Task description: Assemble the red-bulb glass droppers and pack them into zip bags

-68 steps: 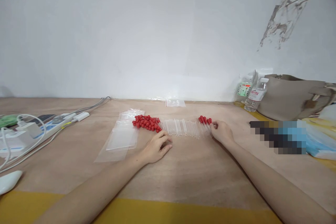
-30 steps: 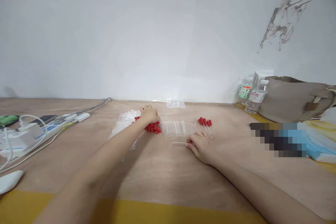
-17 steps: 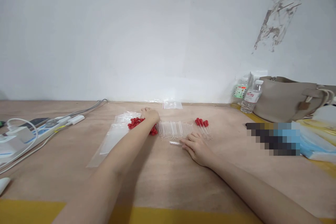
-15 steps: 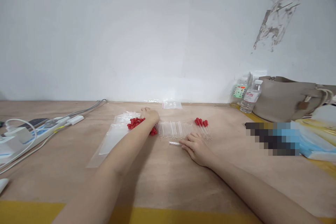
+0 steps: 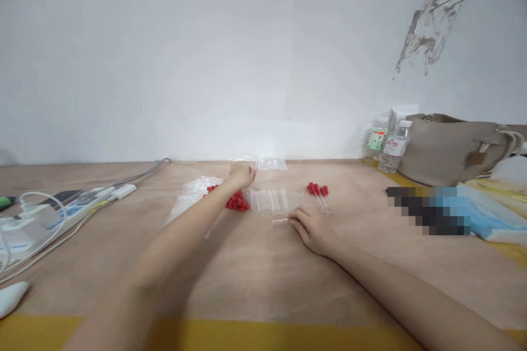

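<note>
Red peeks from the left hand (image 5: 242,174), closed on one bulb (image 5: 254,177) near frame centre; lower right, the right hand (image 5: 312,230) pinches one slim clear tube (image 5: 281,221). Near them lie an uncountable red heap (image 5: 237,201), a dense tube row (image 5: 272,202) and at least four red-capped tubes (image 5: 317,190). Frame right: two labelled bottles (image 5: 396,147), one grey bag (image 5: 444,151), its contents hidden.

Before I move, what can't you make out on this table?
All in the head view:
- Pile of small red bulb-shaped caps: partly hidden by the left forearm.
- Flat clear plastic bags: partly behind that forearm.
- Left hand: its own fingers hide its grip; only a red sliver shows.
- Thin clear tube: one end hidden by the right hand.
- White rounded object: cut off by the left edge.
</note>
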Tool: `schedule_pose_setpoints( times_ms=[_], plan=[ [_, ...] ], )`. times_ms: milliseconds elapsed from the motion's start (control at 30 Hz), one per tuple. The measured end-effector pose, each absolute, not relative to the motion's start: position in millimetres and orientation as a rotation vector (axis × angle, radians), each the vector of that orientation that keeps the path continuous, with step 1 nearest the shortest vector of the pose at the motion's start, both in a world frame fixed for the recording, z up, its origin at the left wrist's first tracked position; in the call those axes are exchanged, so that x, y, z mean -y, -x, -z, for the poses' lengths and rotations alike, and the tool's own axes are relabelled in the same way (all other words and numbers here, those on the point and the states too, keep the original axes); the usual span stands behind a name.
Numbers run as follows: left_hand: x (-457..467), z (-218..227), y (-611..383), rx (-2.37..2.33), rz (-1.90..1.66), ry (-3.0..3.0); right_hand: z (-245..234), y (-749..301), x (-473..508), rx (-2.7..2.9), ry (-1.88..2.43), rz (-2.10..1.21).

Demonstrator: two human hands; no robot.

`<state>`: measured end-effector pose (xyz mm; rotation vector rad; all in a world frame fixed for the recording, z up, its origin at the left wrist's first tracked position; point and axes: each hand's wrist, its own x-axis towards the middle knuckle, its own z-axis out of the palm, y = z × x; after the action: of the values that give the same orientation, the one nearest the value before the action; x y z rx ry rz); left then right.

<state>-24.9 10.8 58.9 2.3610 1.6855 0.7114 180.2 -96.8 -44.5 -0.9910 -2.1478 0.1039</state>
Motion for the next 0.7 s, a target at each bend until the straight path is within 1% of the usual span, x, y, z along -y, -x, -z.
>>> schedule_pose_setpoints(
  times_ms=[100, 133, 233, 400, 533, 700],
  plan=[
    [26.8, -46.6, 36.2, -1.475, -0.793, -2.483, 46.3, -180.8, 95.7, 2.104, 1.02, -0.097],
    [39.9, -38.8, 41.7, -1.308, -0.854, -2.551, 46.6, -180.7, 95.5, 2.096, 1.022, -0.086],
    [70.9, -11.2, 57.9, -1.083, -0.831, -2.547, 46.1, -178.7, 96.4, 2.088, 1.003, -0.06],
    [87.4, 19.1, 63.8, -1.026, -0.948, -2.518, 40.5, -169.1, 104.3, 2.068, 0.995, -0.085],
    [90.1, 22.9, 58.6, -0.964, -0.96, -2.52, 38.3, -160.5, 110.0, 2.061, 0.969, -0.153],
    [92.0, 22.2, 55.9, -0.937, -0.967, -2.467, 40.7, -155.7, 109.1, 2.098, 0.958, -0.155]
  ],
)
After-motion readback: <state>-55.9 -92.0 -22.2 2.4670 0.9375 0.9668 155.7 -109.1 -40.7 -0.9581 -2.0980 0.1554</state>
